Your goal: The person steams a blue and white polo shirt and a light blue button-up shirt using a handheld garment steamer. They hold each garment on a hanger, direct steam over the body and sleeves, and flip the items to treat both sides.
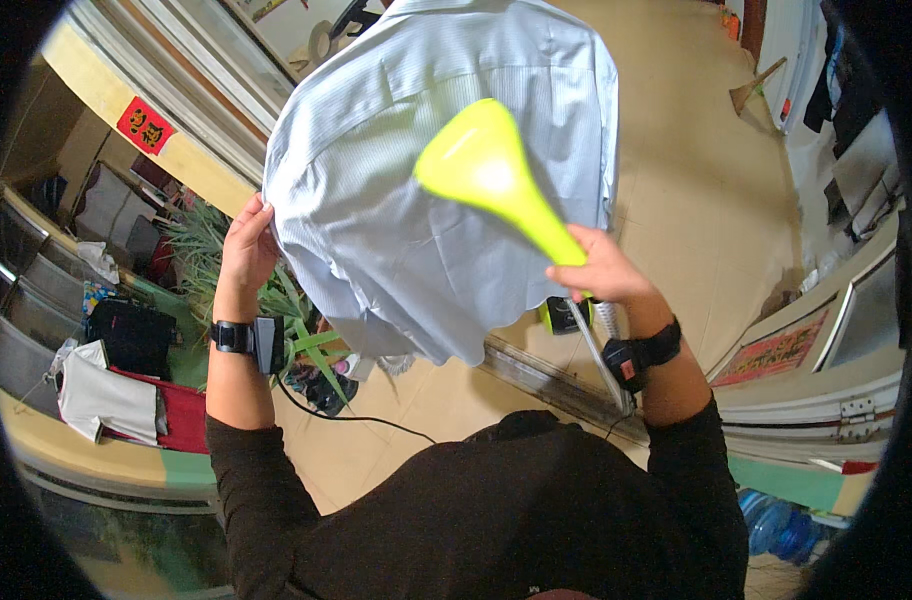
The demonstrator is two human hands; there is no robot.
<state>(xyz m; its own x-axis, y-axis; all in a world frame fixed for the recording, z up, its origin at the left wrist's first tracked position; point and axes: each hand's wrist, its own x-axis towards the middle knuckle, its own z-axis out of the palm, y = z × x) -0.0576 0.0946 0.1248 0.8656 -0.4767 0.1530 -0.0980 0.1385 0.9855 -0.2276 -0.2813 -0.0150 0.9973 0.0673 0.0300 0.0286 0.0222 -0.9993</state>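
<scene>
A pale blue striped long-sleeved shirt [441, 255] hangs before me with its back towards me, its top cut off by the picture's upper edge. My left hand [250, 244] pinches the shirt's left edge between thumb and fingers. In my right hand [606, 266] is the handle of a lime-yellow garment steamer head [486, 161], which lies over the middle of the shirt's back. Whether its face touches the cloth cannot be told. Below the right hand run a pale ribbed hose [608, 321] and a metal pole [600, 360]. Behind the shirt's hem shows a black and lime-green steamer base [565, 316].
Spiky green potted plants [208, 262] stand at the left, near hanging laundry [111, 394]. A door-track sill [531, 371] crosses the tiled floor. One black cable [351, 417] trails from my left wrist device. A broom [756, 86] and blue water bottles [782, 529] are at right.
</scene>
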